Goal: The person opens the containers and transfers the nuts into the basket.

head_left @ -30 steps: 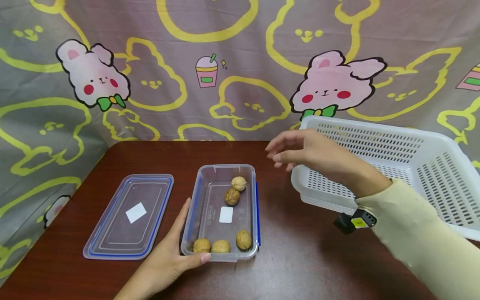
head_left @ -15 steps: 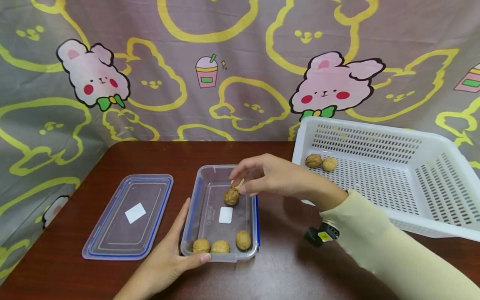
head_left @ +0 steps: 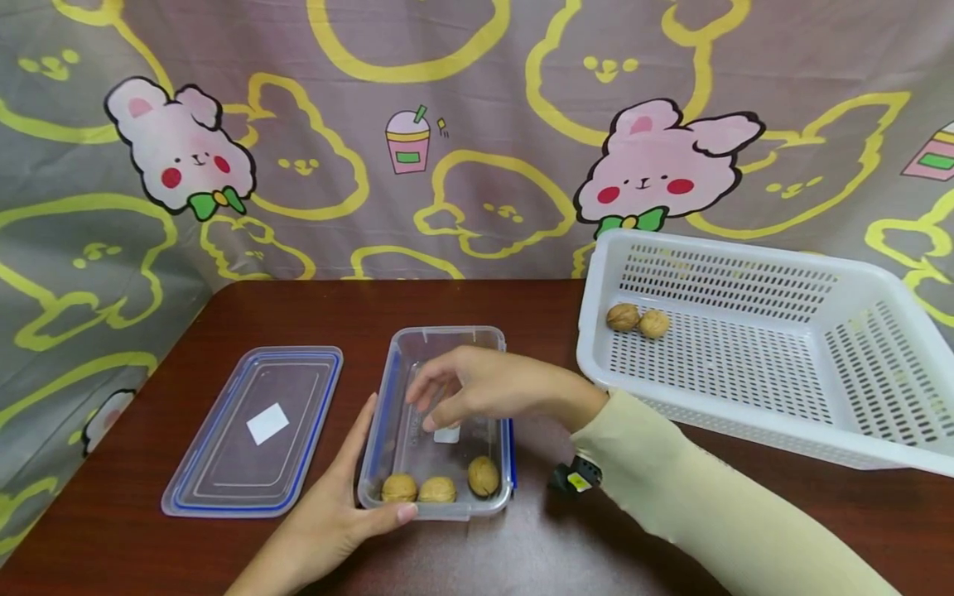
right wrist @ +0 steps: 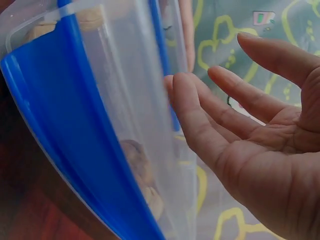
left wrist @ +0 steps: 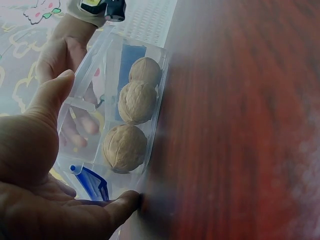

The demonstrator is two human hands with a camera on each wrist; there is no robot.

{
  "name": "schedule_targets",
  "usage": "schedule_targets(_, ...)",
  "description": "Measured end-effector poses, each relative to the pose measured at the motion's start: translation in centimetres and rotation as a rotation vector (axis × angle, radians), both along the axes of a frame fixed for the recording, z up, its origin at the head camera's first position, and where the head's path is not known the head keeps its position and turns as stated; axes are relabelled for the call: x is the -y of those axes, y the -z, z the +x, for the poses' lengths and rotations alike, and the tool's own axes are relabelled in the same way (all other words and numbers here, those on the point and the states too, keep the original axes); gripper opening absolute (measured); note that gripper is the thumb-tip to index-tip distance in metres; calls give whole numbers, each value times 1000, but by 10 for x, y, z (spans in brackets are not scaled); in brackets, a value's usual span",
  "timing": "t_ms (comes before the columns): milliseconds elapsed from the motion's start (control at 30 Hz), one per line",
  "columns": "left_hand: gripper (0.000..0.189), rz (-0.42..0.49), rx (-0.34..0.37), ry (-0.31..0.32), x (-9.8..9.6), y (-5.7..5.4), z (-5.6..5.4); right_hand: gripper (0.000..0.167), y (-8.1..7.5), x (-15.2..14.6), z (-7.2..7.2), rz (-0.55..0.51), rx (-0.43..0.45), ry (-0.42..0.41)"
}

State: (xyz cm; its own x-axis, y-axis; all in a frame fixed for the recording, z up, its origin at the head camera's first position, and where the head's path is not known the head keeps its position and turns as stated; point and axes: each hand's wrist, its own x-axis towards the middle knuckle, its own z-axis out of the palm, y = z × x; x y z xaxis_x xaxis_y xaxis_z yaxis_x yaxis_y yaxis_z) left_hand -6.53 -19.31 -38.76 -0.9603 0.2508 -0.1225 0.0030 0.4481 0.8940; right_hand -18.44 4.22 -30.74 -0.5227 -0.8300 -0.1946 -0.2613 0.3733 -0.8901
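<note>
The left hand (head_left: pixel 335 507) grips a clear box (head_left: pixel 447 460), long axis pointing away, the relaxed right hand (head_left: pixel 479 386) above. Three walnuts (head_left: pixel 484 477) sit near its close end; a basket (head_left: pixel 715 414) holds two.

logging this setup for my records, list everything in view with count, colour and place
backdrop: one, grey-pink printed, behind
table: one, reddish brown, before backdrop
basket: one, white, table's right
basket walnuts: two, brown and tan, basket's far-left corner
container: one, clear, mid-table
side clips: two, blue, container's long sides
near walnuts: three, tan, container's near end
blurred walnuts: apparently two, brownish, seen through container's side
container label: one, white, container's floor
lid: one, clear, blue seal, table's left
lid label: one, white, on lid
wrist device: one, black, yellow label, right wrist
sleeve: one, pale yellow, right arm
left hand: one, bare, holding container
right hand: one, bare, above container
</note>
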Motion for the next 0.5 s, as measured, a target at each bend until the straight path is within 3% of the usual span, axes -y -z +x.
schedule_targets(300,122,-30,26,-4,0,-2,-1,33,20,19,1,20,115,35)
schedule_targets(500,122,-69,11,-6,0,-3,-1,31,33,28,2,48,139,24)
